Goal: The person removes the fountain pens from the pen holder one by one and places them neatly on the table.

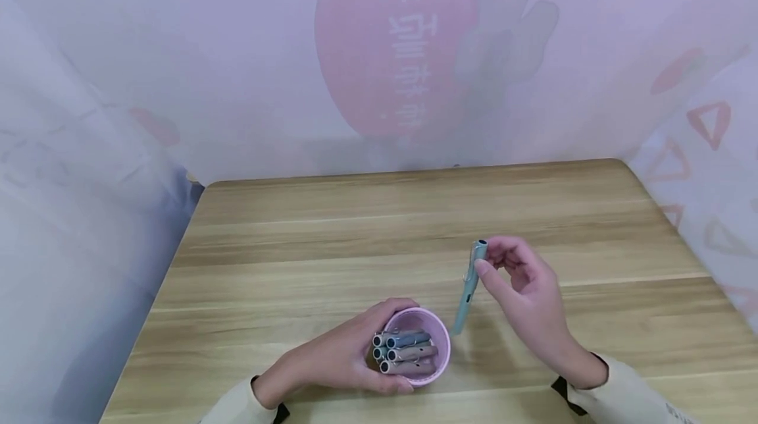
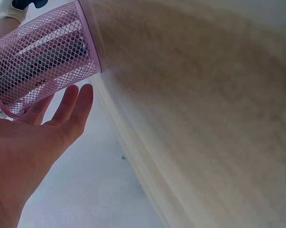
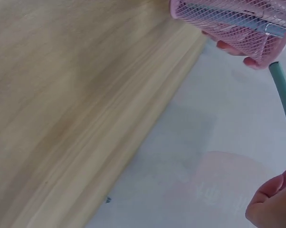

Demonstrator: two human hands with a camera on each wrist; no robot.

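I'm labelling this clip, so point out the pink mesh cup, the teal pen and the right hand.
pink mesh cup (image 1: 441, 335): head view, on its right rim.
teal pen (image 1: 464, 302): head view, on the middle of its barrel.
right hand (image 1: 527, 299): head view, on the back of the hand.

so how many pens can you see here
6. Five stand bunched in the pink mesh cup, which the left hand grips. One teal pen is pinched by the right hand. More may be hidden deeper in the cup.

My left hand (image 1: 349, 358) lay curled at lower centre; my right hand (image 1: 524, 295) pinched, fingers bent, right of centre.
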